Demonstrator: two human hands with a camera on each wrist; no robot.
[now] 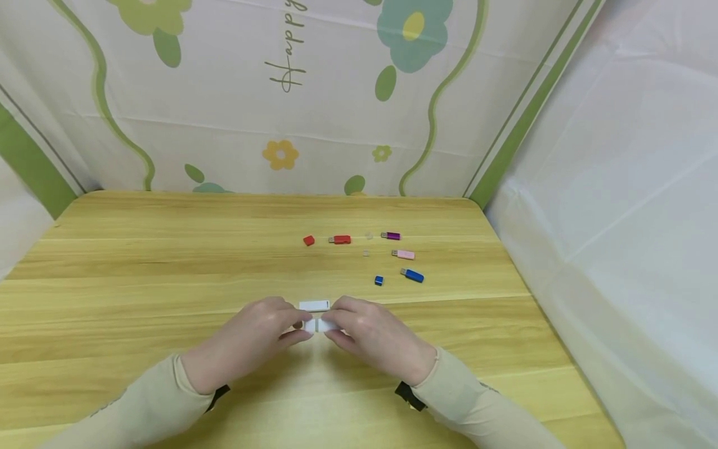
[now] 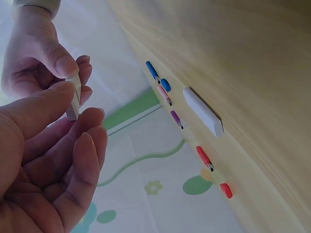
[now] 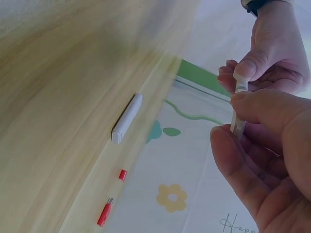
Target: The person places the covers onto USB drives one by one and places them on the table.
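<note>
Near the front middle of the table, my two hands meet at a white USB stick [image 1: 326, 325]. My left hand [image 1: 260, 330] pinches its left end between thumb and fingers, and my right hand [image 1: 374, 329] pinches the right end the same way. A narrow grey strip shows between the two white parts in the head view. Fingers cover much of both ends. Just beyond the fingertips lies a second white stick [image 1: 314, 305], flat on the wood; in the left wrist view this white stick [image 2: 203, 111] is long with bevelled ends.
Farther back on the wooden table [image 1: 168, 262] are a red USB stick [image 1: 341, 239] with its red cap [image 1: 309, 240], a purple one [image 1: 391, 236], a pink one [image 1: 404, 254], and a blue one [image 1: 413, 275] with its blue cap [image 1: 379, 280]. Small clear pieces [image 1: 366, 253] lie among them.
</note>
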